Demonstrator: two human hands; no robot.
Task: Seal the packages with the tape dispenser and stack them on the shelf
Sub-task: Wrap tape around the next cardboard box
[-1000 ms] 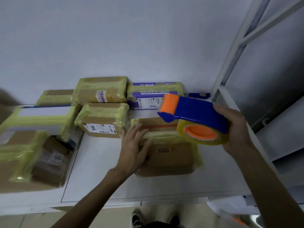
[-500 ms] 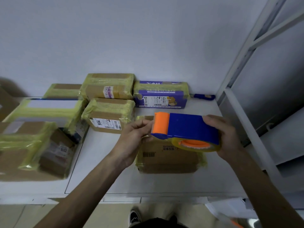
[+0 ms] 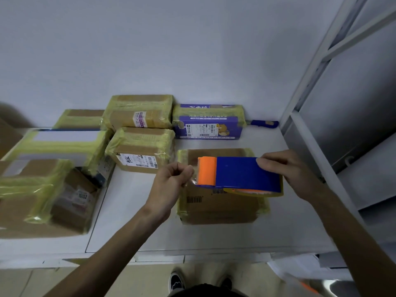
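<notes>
A flat brown cardboard package [image 3: 216, 205] with yellowish tape at its edges lies on the white table [image 3: 214, 236] in front of me. Above it I hold a blue tape dispenser [image 3: 242, 174] with an orange front roller. My right hand [image 3: 287, 170] grips the dispenser's right end. My left hand [image 3: 171, 181] pinches the free end of the clear tape just left of the orange roller. The tape roll under the dispenser is mostly hidden.
Several taped packages [image 3: 141, 148] crowd the table's left and back, among them a purple box [image 3: 209, 123]. A blue-handled tool [image 3: 264, 123] lies by the wall. A grey metal shelf frame [image 3: 317, 67] rises at the right. My shoes show below the table edge.
The dispenser came down over the package and turned level. My left hand left the package top and took hold of the tape end at the roller.
</notes>
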